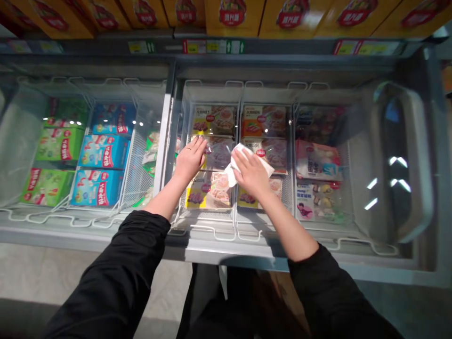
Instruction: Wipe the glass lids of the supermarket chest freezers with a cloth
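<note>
- Fingers (247, 162) of the right hand (251, 173) lie almost flat and close together, pressing a crumpled white cloth (236, 165) down against the clear glass lid of the chest freezer (226, 117); the cloth is pinned under the palm more than pinched, and its corners stick out on both sides of the hand.
- Fingers (199, 143) of the left hand (190, 159) are stretched out, slightly spread and holding nothing, laid flat on the same glass just beside the cloth.
- Wiping well, I judge, calls for even, flat pressure through the whole palm so the cloth keeps full contact, with overlapping strokes running from the grey centre frame bar (164, 136) outward.
- That left hand looks well placed as a brace; keeping it off the patch being wiped would avoid fresh prints.
- Both forearms reach forward and slightly inward from black sleeves (141, 263), wrists low and nearly straight, elbows bent.
- Beneath the glass, flat packets of frozen food with yellow and purple labels (208, 190) sit in white wire baskets (212, 221), directly under both hands.
- Green and blue cartons (102, 153) fill the baskets well to the left.
</note>
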{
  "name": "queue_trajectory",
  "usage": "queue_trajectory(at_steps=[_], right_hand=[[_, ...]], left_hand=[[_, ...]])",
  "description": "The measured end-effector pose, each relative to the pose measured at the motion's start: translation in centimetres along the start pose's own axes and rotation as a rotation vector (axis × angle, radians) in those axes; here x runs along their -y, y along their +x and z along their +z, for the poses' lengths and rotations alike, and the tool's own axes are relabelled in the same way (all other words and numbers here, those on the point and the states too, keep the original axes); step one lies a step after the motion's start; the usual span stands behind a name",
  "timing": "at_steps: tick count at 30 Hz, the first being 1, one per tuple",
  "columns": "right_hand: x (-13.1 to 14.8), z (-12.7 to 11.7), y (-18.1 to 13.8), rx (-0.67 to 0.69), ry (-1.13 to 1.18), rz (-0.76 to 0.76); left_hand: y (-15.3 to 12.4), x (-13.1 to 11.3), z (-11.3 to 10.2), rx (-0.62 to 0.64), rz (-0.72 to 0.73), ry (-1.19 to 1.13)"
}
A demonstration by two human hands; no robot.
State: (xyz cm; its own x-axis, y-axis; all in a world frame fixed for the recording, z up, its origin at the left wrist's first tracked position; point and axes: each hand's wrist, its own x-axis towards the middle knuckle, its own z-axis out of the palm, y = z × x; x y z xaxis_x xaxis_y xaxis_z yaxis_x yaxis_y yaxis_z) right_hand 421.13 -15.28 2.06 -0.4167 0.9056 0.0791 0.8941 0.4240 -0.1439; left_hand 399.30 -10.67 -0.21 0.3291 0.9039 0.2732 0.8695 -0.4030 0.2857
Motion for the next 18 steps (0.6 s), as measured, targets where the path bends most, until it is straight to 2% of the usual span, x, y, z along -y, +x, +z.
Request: queue_trajectory(at_steps=[3, 6, 9, 11, 13, 16, 18], right_hand=[[-2.0, 0.1, -1.8, -0.051, -0.048, 0.235], [-0.5, 0.4, -5.9, -0.013, -0.048, 0.317], [3.5, 0.9, -9.6, 0.081, 0.022, 0.223], [6.0, 1.3, -10.7, 0.132, 0.077, 0.123], [7.2, 1.5, -10.8, 0.16, 0.109, 0.043], [6.3, 1.7, -10.1, 0.179, 0.105, -0.015], [4.4, 1.6, -10.2, 0.178, 0.067, 0.049]], left_hand=[[-1.1, -1.1, 0.1, 0.016, 0.003, -0.032], [-4.1, -3.8, -0.1, 0.096, 0.102, -0.093], [-8.3, -7.5, -0.5, 0.194, 0.138, -0.131], [-10.9, -9.8, -0.6, 0.224, 0.077, -0.133], [-13.1, -11.5, -0.4, 0.238, 0.0, -0.135], [-15.1, -12.5, 0.3, 0.246, -0.094, -0.145], [-15.8, -12.4, 0.8, 0.243, -0.112, -0.163]])
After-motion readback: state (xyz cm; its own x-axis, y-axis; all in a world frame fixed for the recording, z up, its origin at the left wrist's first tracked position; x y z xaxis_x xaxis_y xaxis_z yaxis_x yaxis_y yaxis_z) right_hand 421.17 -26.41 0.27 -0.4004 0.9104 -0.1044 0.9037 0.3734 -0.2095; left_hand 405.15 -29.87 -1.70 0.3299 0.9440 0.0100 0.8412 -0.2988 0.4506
